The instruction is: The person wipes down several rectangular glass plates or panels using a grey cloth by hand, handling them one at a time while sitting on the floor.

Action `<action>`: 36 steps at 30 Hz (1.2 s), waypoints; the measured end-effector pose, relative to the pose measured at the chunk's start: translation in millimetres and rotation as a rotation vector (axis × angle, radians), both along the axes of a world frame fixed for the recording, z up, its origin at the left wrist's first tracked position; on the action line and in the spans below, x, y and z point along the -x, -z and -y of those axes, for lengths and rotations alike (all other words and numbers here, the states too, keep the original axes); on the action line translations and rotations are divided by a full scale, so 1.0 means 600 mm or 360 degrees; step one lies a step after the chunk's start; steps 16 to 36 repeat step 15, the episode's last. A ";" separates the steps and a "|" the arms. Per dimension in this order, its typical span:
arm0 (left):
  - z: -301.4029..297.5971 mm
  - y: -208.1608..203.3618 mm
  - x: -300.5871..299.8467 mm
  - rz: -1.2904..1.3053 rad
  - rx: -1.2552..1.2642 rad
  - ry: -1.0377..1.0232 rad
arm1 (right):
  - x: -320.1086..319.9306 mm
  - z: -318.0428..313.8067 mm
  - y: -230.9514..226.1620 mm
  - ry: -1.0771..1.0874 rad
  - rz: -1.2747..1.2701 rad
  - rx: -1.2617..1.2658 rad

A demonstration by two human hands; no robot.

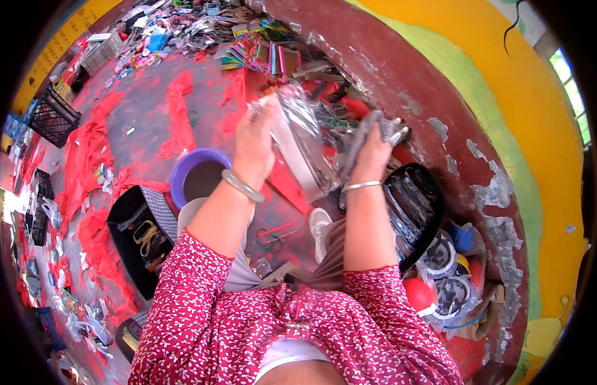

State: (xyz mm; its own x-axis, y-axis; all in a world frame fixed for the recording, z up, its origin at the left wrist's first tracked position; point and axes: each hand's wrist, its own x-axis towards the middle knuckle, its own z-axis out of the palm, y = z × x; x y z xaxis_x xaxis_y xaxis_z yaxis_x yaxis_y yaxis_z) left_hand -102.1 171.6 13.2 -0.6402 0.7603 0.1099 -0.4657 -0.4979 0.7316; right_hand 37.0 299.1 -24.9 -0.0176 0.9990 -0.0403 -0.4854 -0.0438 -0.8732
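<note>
Two hands meet in the head view, raised above your lap. Your left hand (257,138) is closed on the upper edge of a clear plastic packet (305,144), which hangs below and to the right of that grip. Your right hand (373,151) is clenched around a grey bundle (363,131), just right of the packet. The packet looks light, thin, crinkly and probably slippery, likely to sag, so take it by an edge or seam. Below the grips lie a purple bowl (183,168) at left and a black basket (433,192) at right
</note>
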 end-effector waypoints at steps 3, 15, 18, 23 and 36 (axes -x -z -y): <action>0.004 -0.010 0.040 0.0081 -0.0028 -0.0076 | -0.035 -0.009 -0.013 -0.0384 -0.0317 0.0286; -0.009 0.017 0.009 -0.0073 0.0044 0.0121 | 0.046 0.084 0.004 -0.1421 0.0427 -0.0447; -0.009 0.017 0.009 -0.0073 0.0044 0.0121 | 0.046 0.084 0.004 -0.1421 0.0427 -0.0447; -0.009 0.017 0.009 -0.0073 0.0044 0.0121 | 0.046 0.084 0.004 -0.1421 0.0427 -0.0447; -0.009 0.017 0.009 -0.0073 0.0044 0.0121 | 0.046 0.084 0.004 -0.1421 0.0427 -0.0447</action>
